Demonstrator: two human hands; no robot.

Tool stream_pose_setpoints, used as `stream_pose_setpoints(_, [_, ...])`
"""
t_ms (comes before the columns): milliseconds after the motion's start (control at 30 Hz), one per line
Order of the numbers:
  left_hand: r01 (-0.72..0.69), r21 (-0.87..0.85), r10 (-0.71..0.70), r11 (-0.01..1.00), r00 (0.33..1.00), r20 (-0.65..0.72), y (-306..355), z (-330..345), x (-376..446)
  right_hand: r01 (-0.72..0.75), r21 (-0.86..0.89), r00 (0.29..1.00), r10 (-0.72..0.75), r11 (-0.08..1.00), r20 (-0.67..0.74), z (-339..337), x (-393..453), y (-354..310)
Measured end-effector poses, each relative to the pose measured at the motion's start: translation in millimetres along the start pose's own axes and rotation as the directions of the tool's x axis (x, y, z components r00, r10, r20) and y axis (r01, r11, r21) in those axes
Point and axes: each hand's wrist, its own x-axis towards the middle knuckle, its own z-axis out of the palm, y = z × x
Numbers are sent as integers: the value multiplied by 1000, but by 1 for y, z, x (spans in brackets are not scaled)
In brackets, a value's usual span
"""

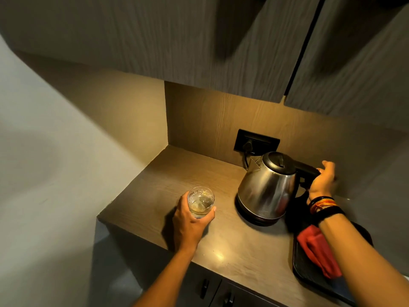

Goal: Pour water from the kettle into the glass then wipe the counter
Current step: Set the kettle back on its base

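A steel kettle (266,189) with a black lid stands upright on its black base on the wooden counter (174,171). My right hand (322,180) is wrapped around its black handle on the right side. A clear glass (200,201) with water in it rests on the counter left of the kettle. My left hand (190,222) grips the glass from the near side. A red cloth (316,249) lies folded on a black tray at the right, partly hidden by my right forearm.
The black tray (309,275) sits at the counter's right front edge. A black wall socket (256,141) with the kettle's plug is behind the kettle. Dark upper cabinets (221,41) hang low overhead. A wall closes the left side; drawers with black handles (204,289) sit below.
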Motion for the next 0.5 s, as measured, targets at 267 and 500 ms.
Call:
stream_pose_setpoints(267, [12,15,-12,1000,1000,-6,-2,2,0,-24,44,999,22,999,46,7,11,11])
stream_pose_setpoints(500, [19,9,-19,1000,1000,-7,1,1,-2,70,-55,993,-65,996,99,5,8,8])
